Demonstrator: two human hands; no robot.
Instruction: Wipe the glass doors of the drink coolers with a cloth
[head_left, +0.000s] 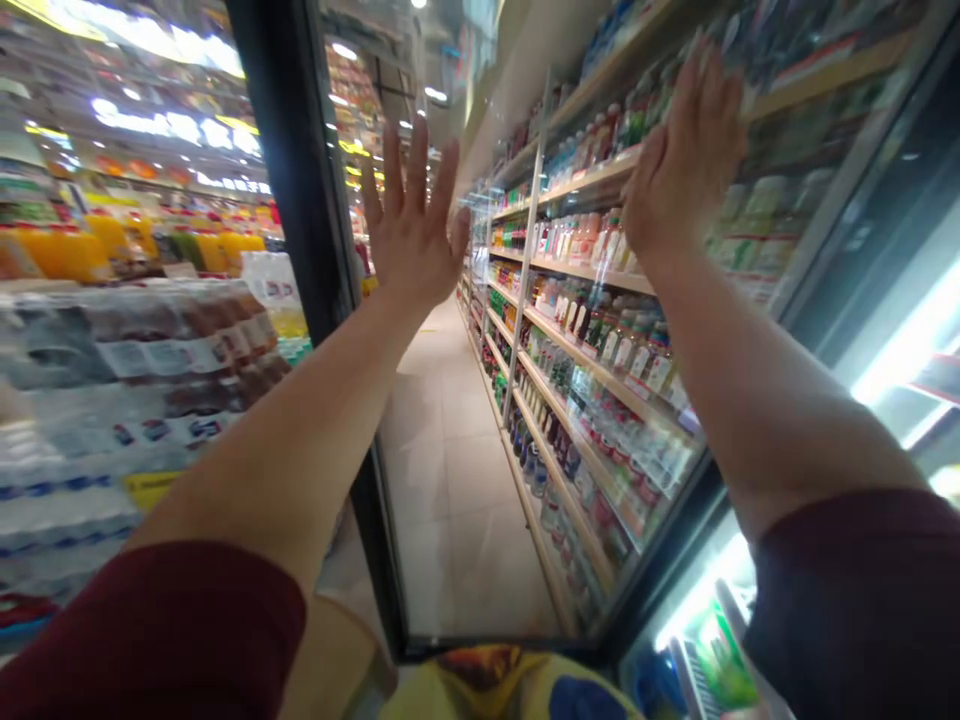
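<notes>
A glass door (pixel 480 560) with a black frame stands in front of me, swung out from a lit refrigerated cabinet. My left hand (pixel 416 225) is raised toward the upper left of the pane, fingers spread and nothing held. My right hand (pixel 686 160) reaches higher on the right side of the glass, its fingers stretched out and blurred at the tips. Both palms face the pane; whether each one touches it I cannot tell. Through or in the glass show shelves of bottled drinks (pixel 600 240).
At left, shrink-wrapped bottle packs (pixel 165 350) are stacked, with orange drinks (pixel 67 250) behind. Inside the cabinet at lower right are green packages (pixel 724 655) and a bright light strip. A yellow printed item (pixel 510 690) is at the bottom edge. Tiled floor (pixel 465 480) shows through the glass.
</notes>
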